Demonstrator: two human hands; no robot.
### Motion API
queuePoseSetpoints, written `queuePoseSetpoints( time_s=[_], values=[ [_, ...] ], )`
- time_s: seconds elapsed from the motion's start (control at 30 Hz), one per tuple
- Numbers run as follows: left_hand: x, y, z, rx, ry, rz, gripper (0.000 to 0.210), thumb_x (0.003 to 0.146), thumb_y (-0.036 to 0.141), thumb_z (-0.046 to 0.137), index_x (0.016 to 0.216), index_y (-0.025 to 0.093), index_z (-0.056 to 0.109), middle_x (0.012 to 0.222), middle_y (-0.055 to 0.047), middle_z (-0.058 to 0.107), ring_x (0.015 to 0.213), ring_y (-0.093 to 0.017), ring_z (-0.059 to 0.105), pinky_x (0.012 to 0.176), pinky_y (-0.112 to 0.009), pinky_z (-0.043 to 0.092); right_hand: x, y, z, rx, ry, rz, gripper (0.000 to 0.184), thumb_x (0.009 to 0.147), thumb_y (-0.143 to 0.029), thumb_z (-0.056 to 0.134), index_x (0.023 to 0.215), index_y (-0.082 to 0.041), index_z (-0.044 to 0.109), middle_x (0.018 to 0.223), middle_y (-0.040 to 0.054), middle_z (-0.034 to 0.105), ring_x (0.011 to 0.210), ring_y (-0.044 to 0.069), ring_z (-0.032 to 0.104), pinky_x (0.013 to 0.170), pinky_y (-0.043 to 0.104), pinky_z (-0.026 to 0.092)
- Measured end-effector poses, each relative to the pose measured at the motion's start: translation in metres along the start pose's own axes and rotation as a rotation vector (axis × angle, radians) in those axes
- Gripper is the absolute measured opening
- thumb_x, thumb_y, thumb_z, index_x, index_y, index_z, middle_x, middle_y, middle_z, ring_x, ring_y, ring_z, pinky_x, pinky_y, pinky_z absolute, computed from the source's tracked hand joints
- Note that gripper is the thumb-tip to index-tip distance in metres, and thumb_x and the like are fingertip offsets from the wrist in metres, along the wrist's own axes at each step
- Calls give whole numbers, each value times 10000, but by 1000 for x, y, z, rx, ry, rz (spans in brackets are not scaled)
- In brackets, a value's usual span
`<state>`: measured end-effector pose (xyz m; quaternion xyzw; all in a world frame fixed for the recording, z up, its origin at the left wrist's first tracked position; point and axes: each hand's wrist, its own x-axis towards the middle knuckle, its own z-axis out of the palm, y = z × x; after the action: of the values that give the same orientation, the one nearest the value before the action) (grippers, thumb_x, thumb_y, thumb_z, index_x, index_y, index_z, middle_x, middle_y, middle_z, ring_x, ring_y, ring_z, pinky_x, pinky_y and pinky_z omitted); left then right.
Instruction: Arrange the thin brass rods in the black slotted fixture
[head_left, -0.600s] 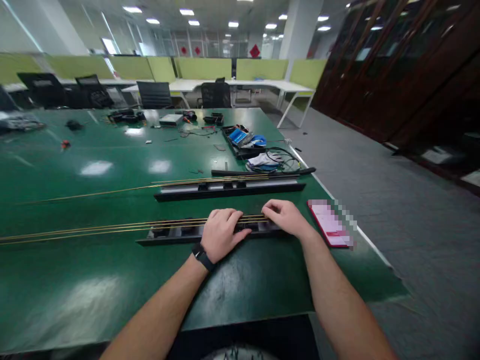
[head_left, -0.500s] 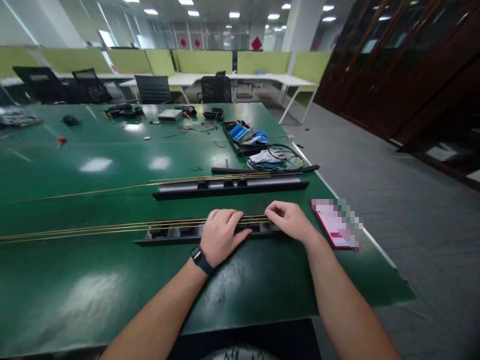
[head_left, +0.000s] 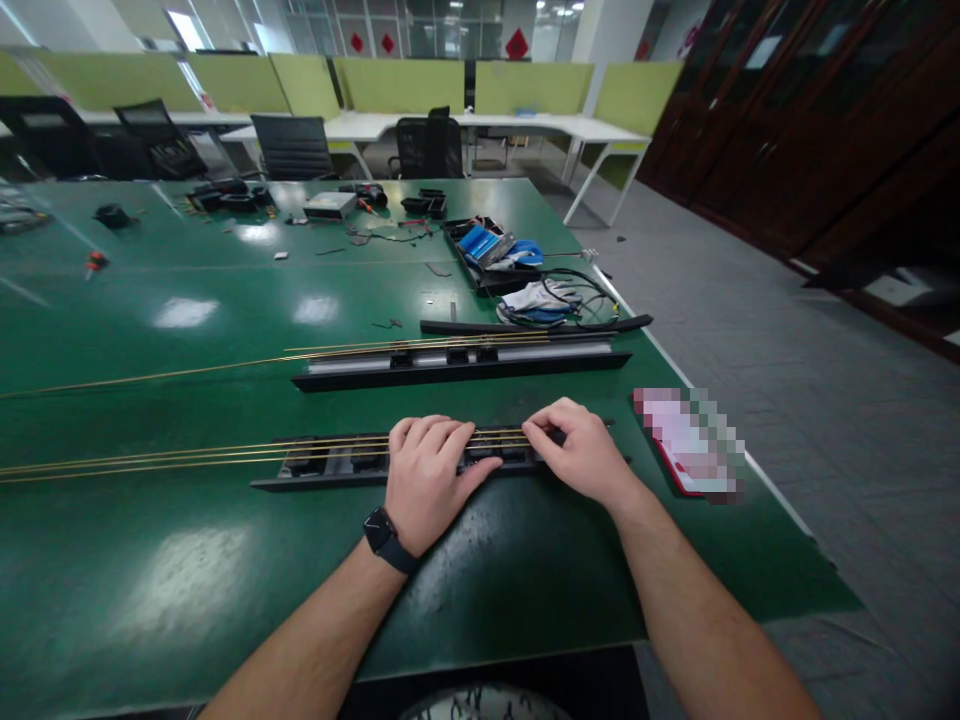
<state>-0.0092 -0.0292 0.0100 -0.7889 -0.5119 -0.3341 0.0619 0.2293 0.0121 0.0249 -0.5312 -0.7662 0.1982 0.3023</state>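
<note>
Near the table's front lies a long black rail-like housing (head_left: 330,482), open on top with dark blocks inside. Several thin brass-coloured rods (head_left: 195,455) run along it and stick out far to the left. Across its middle lies my left hand (head_left: 427,465), wearing a dark watch, its fingers over the rods at the far side and its thumb at the near side. My right hand (head_left: 574,445), thumb and forefinger pinched together, is on the rods near the housing's right end. The exact contact under both hands is hidden.
Behind lies a second black housing (head_left: 465,376) with rods, then a black strip (head_left: 517,327). A phone (head_left: 682,450) lies right of my right hand. Gloves (head_left: 540,300), cables and a black tray (head_left: 480,285) of blue items sit near the green table's (head_left: 225,600) right edge.
The camera view has tilted down slightly. My left hand appears a little further left and my right hand stays pinched at the rods.
</note>
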Motion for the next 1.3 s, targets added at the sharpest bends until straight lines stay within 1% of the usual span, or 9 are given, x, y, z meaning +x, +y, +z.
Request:
queuePoseSetpoints(
  time_s=[0.17,0.27,0.37,0.47,0.73,0.9,1.03,1.17,1.3],
  values=[
    [0,1,3,9,-10,-11,377,930,539,717,1126,217,727,1105,-78,784,1072,-273,688,1009,-477,395,-1,-5,4,-22,29,22,209,948,-342,608,793,-239,702,824,26,696,851,197,629,829,374,438],
    [1,1,3,10,-16,-9,378,945,538,698,1131,210,722,1104,-76,785,1062,-266,693,1007,-475,393,-1,-5,4,-23,15,39,234,947,-343,599,752,-234,669,784,20,677,827,195,619,810,368,426],
    [1,2,3,12,-24,0,361,963,522,679,1136,209,720,1101,-82,787,1030,-259,703,989,-468,395,0,-5,5,-36,-3,28,273,956,-369,595,724,-233,643,772,14,673,828,194,612,827,372,412],
    [1,2,3,13,-35,4,356,972,510,669,1150,205,718,1098,-88,787,1013,-256,707,977,-459,398,1,-5,7,-36,-6,24,270,964,-377,593,740,-237,647,789,10,684,835,193,614,841,372,403],
    [3,2,3,14,-30,3,359,974,511,666,1147,200,714,1099,-91,783,1026,-262,707,981,-462,394,2,-5,6,7,-15,49,188,946,-356,610,809,-247,680,795,2,685,823,188,617,826,354,412],
    [3,3,3,15,-32,6,361,982,513,654,1152,199,707,1099,-90,783,1022,-256,705,985,-465,391,4,-5,6,-1,-26,55,216,952,-367,588,793,-245,669,794,3,681,832,189,613,833,354,409],
    [4,3,2,20,-36,8,375,986,523,643,1167,200,702,1113,-97,780,1033,-266,700,986,-470,390,6,-7,5,-9,-19,48,215,950,-363,577,789,-242,650,775,-1,665,798,183,599,803,345,408],
    [6,3,3,25,-22,13,376,981,524,649,1166,203,708,1122,-101,778,1046,-271,694,987,-470,392,7,-6,4,18,1,40,222,946,-357,580,767,-242,641,754,-1,657,761,177,587,740,324,411],
    [6,3,5,37,-19,1,388,975,530,652,1158,194,713,1109,-103,777,1036,-271,695,984,-467,394,8,-3,6,40,5,64,223,935,-350,580,754,-240,649,738,1,648,749,175,583,713,318,415]
  ],
)
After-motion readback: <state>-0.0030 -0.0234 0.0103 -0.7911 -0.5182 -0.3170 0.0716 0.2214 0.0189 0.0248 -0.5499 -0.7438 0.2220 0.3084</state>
